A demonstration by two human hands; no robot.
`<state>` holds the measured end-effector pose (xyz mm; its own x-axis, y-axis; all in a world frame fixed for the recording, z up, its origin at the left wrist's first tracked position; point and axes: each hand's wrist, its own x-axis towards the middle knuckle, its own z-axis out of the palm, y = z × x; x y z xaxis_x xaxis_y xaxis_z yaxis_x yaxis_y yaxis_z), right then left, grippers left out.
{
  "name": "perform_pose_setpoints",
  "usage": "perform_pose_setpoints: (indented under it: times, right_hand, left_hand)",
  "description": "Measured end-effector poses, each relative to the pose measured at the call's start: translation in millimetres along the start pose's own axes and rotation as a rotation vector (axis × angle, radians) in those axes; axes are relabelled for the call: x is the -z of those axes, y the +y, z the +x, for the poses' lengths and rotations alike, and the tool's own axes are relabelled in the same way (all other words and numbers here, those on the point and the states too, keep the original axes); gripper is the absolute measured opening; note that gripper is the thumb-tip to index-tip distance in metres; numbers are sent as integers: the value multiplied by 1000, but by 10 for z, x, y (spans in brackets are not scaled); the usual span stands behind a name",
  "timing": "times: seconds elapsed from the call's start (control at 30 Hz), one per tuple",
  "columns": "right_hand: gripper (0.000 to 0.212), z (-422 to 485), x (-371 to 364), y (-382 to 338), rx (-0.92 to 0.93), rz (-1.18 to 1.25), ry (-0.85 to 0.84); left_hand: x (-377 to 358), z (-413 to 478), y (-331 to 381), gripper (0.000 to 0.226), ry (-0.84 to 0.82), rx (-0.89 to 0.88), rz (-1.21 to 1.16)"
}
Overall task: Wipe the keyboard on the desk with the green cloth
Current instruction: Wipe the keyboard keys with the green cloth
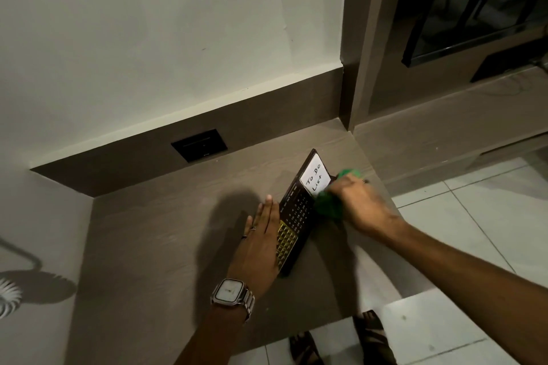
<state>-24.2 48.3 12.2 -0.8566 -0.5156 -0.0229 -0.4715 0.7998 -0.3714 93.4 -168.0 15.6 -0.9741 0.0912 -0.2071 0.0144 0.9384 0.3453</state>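
Observation:
A dark keyboard-shaped board (298, 213) lies on the brown desk (166, 234), tilted up on its long edge. It carries gold keys near me, a calendar grid in the middle and a white "To Do List" note (315, 180) at the far end. My left hand (258, 241) is flat, pressed against its left side; a watch is on that wrist. My right hand (363, 206) grips a bunched green cloth (329, 207) against the board's right side.
A black wall socket plate (199, 145) sits on the desk's back panel. The desk's right edge drops to a white tiled floor (489, 216). My sandalled feet (341, 341) show below the desk's near edge. A dark screen (474, 3) stands at the far right.

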Motion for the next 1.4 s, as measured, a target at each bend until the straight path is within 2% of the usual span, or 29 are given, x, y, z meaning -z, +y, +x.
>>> perform_pose_setpoints:
  times: [0.03,0.1,0.17,0.23,0.3,0.37,0.47,0.53,0.67,0.8,0.87,1.03,1.17,1.27,1.4]
  right_hand:
    - [24,82,41,89,-77,-23,10]
    - [25,97,-52,77,-101,-15,58]
    - [22,-84,-301,-197,-22,37,-1]
    - [33,-356,-507,-514,119,81,-108]
    - [45,-542,-517,-562,185,224,-81]
    - [50,-494,-368,-468,83,414,51]
    - [40,-258,-106,-346,-117,601,377]
    - [39,-129,-80,-425,-108,545,452]
    - [45,-52,-268,-446,130,197,274]
    - [38,325,-38,-162,-25,250,403]
    - [36,383,-37,-198,-45,271,447]
    - [57,-177,-517,-629,43,378,325]
    - [49,-79,-458,-347,-113,459,304]
    - [43,173,-285,-154,-201,406,405]
    - [44,279,-275,-195,-217,340,450]
  left_hand:
    - [-6,-4,-5,111,5,5,1]
    - [-8,5,-10,111,5,11,-3]
    - [-5,20,-8,111,-10,16,-5]
    - [-7,32,-3,108,-29,21,-8]
    - [-11,28,-7,103,-23,24,-11]
    - [-13,24,-10,104,-24,27,-8]
    - [-15,35,-7,110,-24,20,-4]
    - [-6,31,-1,110,-14,20,-2]
    - [6,-1,2,108,0,17,10]
    - [21,3,44,105,8,11,21]
    - [28,-5,46,105,1,16,19]
    - [39,16,21,102,-15,13,9]
    - [42,32,33,106,-4,19,-1]
    - [33,34,29,107,9,18,1]
    - [36,40,30,109,3,17,3]
